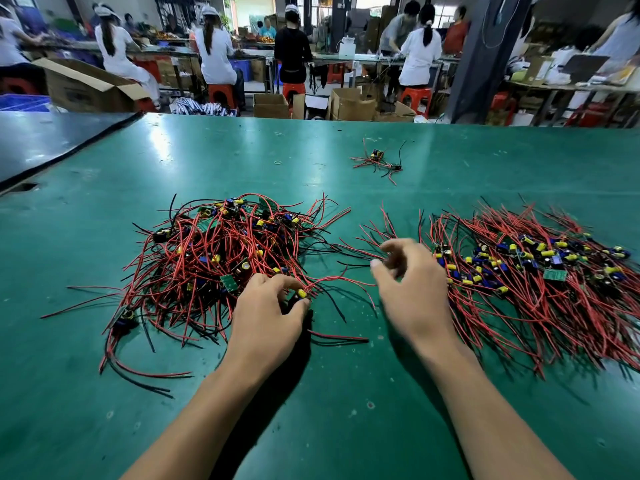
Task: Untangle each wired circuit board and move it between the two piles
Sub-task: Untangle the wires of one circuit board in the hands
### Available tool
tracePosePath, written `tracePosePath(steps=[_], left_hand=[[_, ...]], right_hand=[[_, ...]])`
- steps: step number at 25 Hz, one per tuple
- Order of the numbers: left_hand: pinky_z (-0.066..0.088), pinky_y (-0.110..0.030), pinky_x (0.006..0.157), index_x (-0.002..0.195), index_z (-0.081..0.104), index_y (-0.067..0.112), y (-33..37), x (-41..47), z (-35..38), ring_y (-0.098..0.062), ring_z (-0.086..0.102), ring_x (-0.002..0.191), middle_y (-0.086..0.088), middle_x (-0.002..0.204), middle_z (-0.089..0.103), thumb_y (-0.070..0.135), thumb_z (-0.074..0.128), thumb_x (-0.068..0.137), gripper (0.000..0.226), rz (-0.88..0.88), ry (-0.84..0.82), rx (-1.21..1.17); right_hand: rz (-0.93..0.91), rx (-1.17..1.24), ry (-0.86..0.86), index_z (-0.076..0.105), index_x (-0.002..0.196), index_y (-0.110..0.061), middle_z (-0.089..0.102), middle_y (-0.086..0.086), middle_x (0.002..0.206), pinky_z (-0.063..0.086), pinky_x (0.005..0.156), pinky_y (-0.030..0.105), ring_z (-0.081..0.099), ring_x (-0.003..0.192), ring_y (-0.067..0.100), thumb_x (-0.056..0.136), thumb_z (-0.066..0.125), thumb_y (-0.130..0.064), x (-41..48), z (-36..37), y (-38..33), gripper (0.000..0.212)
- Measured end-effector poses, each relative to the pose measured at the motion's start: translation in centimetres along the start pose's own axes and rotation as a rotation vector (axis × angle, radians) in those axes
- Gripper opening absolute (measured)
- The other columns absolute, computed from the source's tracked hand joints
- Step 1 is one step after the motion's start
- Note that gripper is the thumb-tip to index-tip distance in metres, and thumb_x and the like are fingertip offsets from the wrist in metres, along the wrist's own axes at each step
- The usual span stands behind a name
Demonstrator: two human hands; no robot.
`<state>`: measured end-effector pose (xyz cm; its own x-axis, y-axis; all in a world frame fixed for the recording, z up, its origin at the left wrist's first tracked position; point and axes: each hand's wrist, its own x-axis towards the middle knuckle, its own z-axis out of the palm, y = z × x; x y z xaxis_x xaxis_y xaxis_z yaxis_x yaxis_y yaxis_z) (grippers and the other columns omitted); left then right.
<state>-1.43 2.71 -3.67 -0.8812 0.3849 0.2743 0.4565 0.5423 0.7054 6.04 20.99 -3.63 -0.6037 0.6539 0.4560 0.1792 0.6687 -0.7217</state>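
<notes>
Red and black leads trailing from a wired circuit board (302,294) at near edge of tangled left pile (214,251), pinched in left hand (268,308) — likely light, springy, snag-prone; best gripped by the board itself. Right hand (412,285) blurred, fingers curled beside right pile (540,271), grip unclear.

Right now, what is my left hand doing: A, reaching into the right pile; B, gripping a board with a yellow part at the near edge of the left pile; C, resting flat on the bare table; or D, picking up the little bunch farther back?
B: the left hand has its fingers curled round a small board with a yellow part, at the near right edge of the left pile.
</notes>
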Motion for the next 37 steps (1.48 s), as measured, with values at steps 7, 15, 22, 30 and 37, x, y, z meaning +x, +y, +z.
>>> tracePosePath(steps=[7, 15, 22, 30, 37], left_hand=[[0.051, -0.027, 0.069, 0.082, 0.063, 0.026, 0.4, -0.6, -0.2, -0.003, 0.061, 0.070, 0.014, 0.078, 0.067, 0.024, 0.076, 0.081, 0.013, -0.012, 0.066, -0.230], [0.050, -0.028, 0.058, 0.082, 0.060, 0.008, 1.5, -0.3, -0.7, -0.018, 0.066, 0.063, -0.007, 0.072, 0.069, 0.009, 0.070, 0.084, 0.010, -0.391, -0.085, -1.030], [0.054, -0.028, 0.061, 0.088, 0.063, 0.005, 1.5, -0.5, -0.1, -0.017, 0.065, 0.061, -0.011, 0.075, 0.067, 0.008, 0.067, 0.085, 0.006, -0.448, -0.250, -1.079], [0.049, -0.030, 0.068, 0.096, 0.076, 0.010, 1.6, -1.5, 0.2, -0.020, 0.058, 0.073, -0.021, 0.085, 0.070, 0.006, 0.068, 0.087, 0.012, -0.210, -0.468, -0.814], [0.049, -0.031, 0.062, 0.073, 0.075, 0.018, 1.7, -1.5, 0.5, -0.016, 0.061, 0.061, 0.002, 0.065, 0.069, 0.014, 0.068, 0.085, 0.014, 0.043, -0.158, -0.345]], right_hand=[[0.172, -0.099, -0.105, 0.070, 0.114, -0.014, 0.072, 0.006, 0.102, 0.048, 0.090, 0.029, 0.065, 0.093, 0.022, 0.091, 0.070, -0.024, 0.7, -0.2, 1.7, 0.025], [0.271, 0.318, -0.297, 0.074, 0.085, -0.019, 0.070, -0.008, 0.070, 0.051, 0.061, 0.020, 0.060, 0.060, 0.007, 0.091, 0.073, -0.015, 0.3, -0.2, -0.3, 0.007], [0.217, 0.680, -0.761, 0.076, 0.111, -0.016, 0.070, -0.013, 0.071, 0.037, 0.050, 0.007, 0.054, 0.053, -0.003, 0.085, 0.077, -0.023, -1.1, -0.3, -2.2, 0.027], [0.186, 0.490, -0.478, 0.076, 0.070, -0.015, 0.059, -0.012, 0.052, 0.035, 0.051, 0.009, 0.047, 0.048, -0.003, 0.084, 0.071, -0.048, -0.7, -0.3, -2.4, 0.036], [0.260, 0.466, -0.568, 0.074, 0.075, -0.011, 0.052, -0.005, 0.051, 0.033, 0.043, 0.016, 0.041, 0.043, 0.006, 0.077, 0.071, -0.059, -0.8, -0.3, -1.9, 0.048]])
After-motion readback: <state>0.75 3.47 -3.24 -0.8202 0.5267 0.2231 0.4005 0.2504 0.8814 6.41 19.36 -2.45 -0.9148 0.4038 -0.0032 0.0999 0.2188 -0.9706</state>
